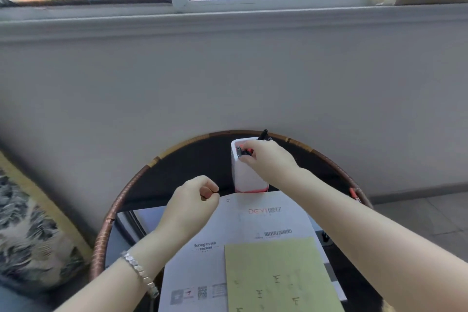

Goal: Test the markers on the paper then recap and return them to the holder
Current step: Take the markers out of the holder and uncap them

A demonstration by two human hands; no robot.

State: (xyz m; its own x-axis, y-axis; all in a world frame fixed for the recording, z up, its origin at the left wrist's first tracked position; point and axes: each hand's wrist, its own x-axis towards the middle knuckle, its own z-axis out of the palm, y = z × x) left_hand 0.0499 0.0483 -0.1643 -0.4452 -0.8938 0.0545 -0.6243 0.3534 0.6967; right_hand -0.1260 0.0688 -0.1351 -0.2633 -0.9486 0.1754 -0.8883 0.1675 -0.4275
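A white holder (244, 175) with a red base stands at the back of the round table. My right hand (268, 159) is over its mouth, fingers pinched on a dark marker (243, 151) whose end sits at the holder's rim. Another black marker (264, 134) sticks up behind the hand. My left hand (192, 200) hovers in a loose fist left of the holder, and nothing shows in it. A yellow-green paper (276, 273) with several small pen marks lies near me on a white printed sheet (266, 213).
The dark round table has a woven rim (121, 200). A red-tipped object (354, 194) lies at its right edge. A patterned cushion (27, 230) is to the left. The grey wall (228, 78) and a window are behind.
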